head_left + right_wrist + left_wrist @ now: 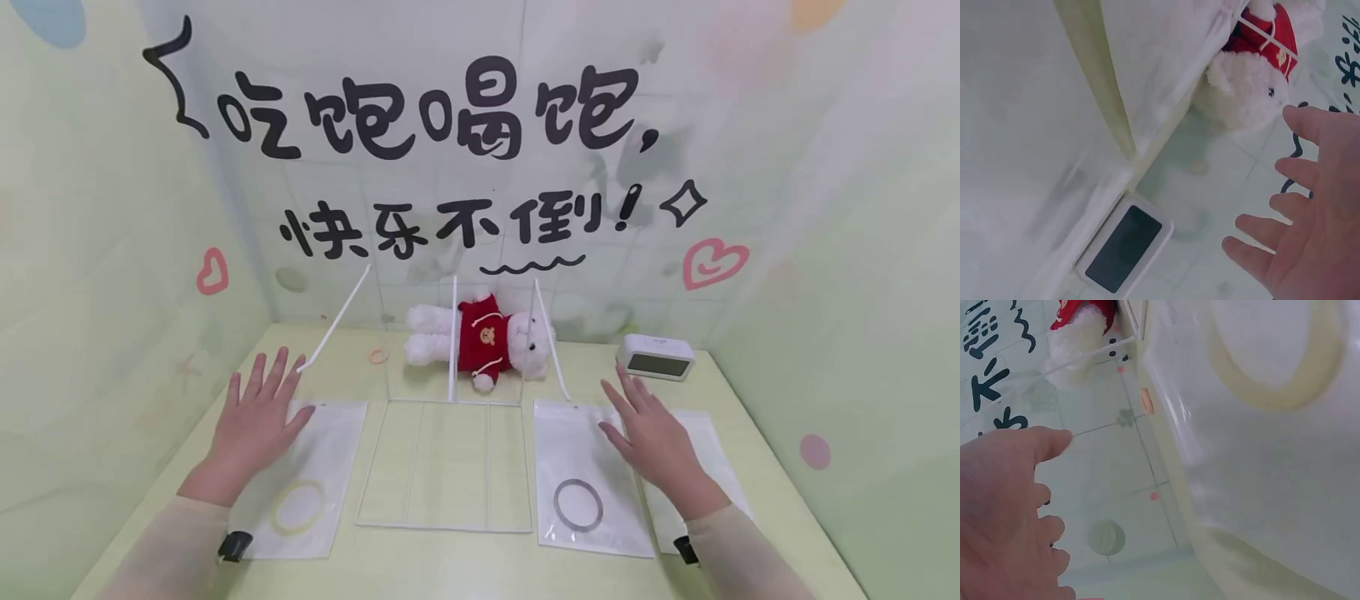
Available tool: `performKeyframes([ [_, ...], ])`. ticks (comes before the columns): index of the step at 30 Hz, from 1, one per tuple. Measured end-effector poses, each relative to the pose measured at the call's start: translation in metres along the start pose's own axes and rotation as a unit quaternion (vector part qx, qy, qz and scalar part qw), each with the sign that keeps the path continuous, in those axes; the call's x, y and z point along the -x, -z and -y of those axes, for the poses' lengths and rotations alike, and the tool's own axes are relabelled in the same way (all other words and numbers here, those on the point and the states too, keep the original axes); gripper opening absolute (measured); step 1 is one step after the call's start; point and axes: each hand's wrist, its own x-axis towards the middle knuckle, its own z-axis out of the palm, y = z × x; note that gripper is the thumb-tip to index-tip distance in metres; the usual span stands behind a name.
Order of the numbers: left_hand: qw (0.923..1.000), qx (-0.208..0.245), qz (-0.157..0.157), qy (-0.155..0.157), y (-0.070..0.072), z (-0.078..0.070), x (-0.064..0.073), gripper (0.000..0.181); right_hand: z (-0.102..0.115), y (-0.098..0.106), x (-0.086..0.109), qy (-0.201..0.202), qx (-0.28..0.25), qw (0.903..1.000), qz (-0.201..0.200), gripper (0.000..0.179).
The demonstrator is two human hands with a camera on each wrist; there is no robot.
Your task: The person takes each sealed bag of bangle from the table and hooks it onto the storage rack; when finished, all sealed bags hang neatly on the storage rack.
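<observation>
My left hand [255, 425] has its fingers spread and holds nothing, over a clear zip bag [333, 458] with a yellow ring [279, 510] in or under it. On the other side my right hand [656, 442] is likewise spread and grips nothing, over a zip bag [600, 533] marked by a grey ring [558, 508]. A second bag [705, 442] lies partly under that hand. Between the hands is a white wire rack [442, 528] with thin upright bars. Both wrist views show straight fingers; whether either hand touches a bag cannot be told.
Behind the rack a white plush bear [431, 348] in a red hoodie [480, 337] lies on its side. A small white digital clock [660, 342] stands at the back right. A small orange ring [378, 356] is near the bear. Printed curtains enclose the table.
</observation>
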Motion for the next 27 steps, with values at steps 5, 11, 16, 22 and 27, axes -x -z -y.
performKeyframes([
  [5, 0.9995, -0.023, 0.015, -0.018, -0.008, 0.023, -0.002, 0.082, 0.026, -0.012, 0.006, 0.086, -0.013, 0.9936, -0.072, 0.051],
  [11, 0.9995, 0.015, 0.009, -0.024, -0.016, 0.052, -0.004, 0.069, 0.055, -0.021, 0.009, 0.143, -0.056, 0.9871, -0.044, 0.044],
  [16, 0.9933, 0.111, 0.031, -0.012, -0.019, 0.075, -0.009, 0.061, 0.072, -0.024, 0.010, 0.200, -0.067, 0.9769, -0.037, 0.042],
  [22, 0.9822, 0.165, 0.088, 0.010, -0.025, 0.099, -0.021, 0.055, 0.085, -0.028, 0.017, 0.231, -0.080, 0.9696, -0.014, 0.041],
  [27, 0.9764, 0.181, 0.115, 0.027, -0.027, 0.112, -0.029, 0.056, 0.091, -0.029, 0.022, 0.236, -0.083, 0.9683, 0.007, 0.037],
])
